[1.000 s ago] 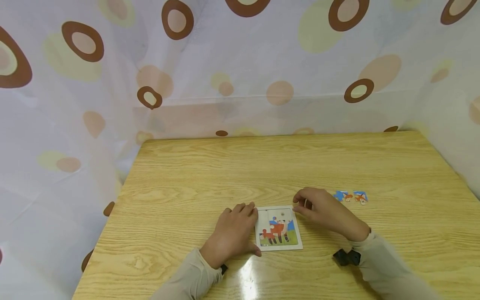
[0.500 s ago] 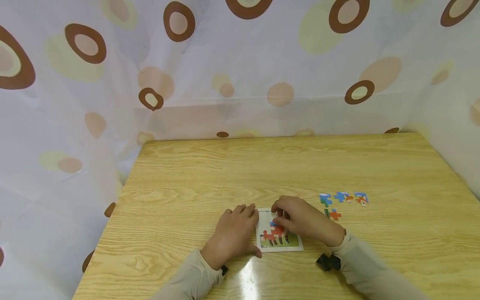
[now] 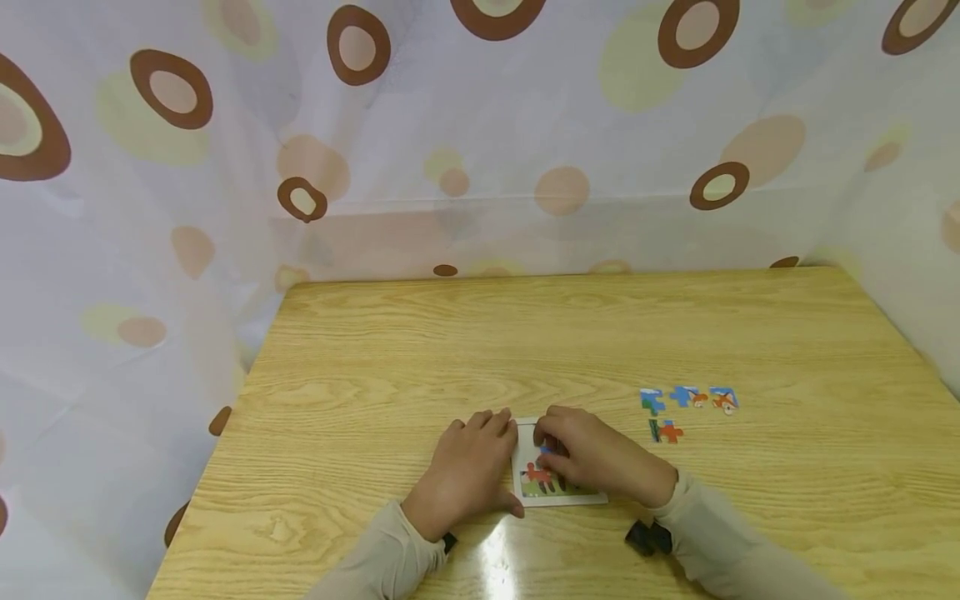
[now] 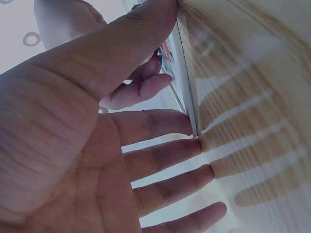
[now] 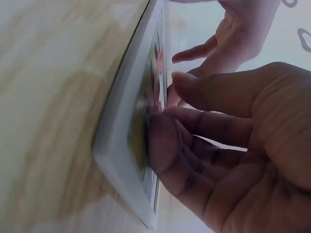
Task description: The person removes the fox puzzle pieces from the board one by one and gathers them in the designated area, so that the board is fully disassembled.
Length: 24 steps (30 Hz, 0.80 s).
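A square white-framed jigsaw puzzle [image 3: 562, 502] lies on the wooden table, its tray partly filled with pieces showing a red animal. My left hand [image 3: 468, 467] rests along its left edge, fingers straight, index fingertip and thumb against the frame, as the left wrist view [image 4: 165, 124] also shows. Over the middle of the tray hangs my right hand [image 3: 600, 454], fingers bent down onto the pieces, with a bit of blue piece [image 3: 545, 450] visible between finger and thumb. The right wrist view shows curled fingers [image 5: 165, 141] touching the picture; whether they pinch a piece is hidden.
Several loose puzzle pieces lie to the right: a blue-green one [image 3: 652, 400], a blue one [image 3: 686, 396], one with an animal face [image 3: 724, 400] and a red one [image 3: 667, 431]. The table [image 3: 420, 333] meets a patterned cloth [image 3: 480, 200] at the back.
My right hand has moved left and down from beside the frame's right edge onto the tray, uncovering two loose pieces on the table. My left hand has stayed in place.
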Motion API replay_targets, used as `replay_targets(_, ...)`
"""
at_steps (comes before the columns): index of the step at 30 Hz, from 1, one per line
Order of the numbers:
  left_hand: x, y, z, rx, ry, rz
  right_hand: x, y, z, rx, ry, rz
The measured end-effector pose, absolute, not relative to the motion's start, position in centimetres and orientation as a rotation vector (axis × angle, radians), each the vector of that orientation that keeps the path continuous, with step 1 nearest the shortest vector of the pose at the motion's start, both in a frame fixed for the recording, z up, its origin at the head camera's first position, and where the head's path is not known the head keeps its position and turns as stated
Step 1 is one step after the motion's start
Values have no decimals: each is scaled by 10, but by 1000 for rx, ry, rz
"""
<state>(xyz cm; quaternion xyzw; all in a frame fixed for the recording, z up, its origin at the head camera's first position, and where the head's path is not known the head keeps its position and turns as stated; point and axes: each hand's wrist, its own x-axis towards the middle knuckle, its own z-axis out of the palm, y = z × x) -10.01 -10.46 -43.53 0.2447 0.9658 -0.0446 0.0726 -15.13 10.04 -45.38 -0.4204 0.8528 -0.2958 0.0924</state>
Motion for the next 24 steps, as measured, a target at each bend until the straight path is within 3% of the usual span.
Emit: replay_targets(24,-100,-104,-437,740,2920,-124,-138,98,-451,-1070,2625,-832)
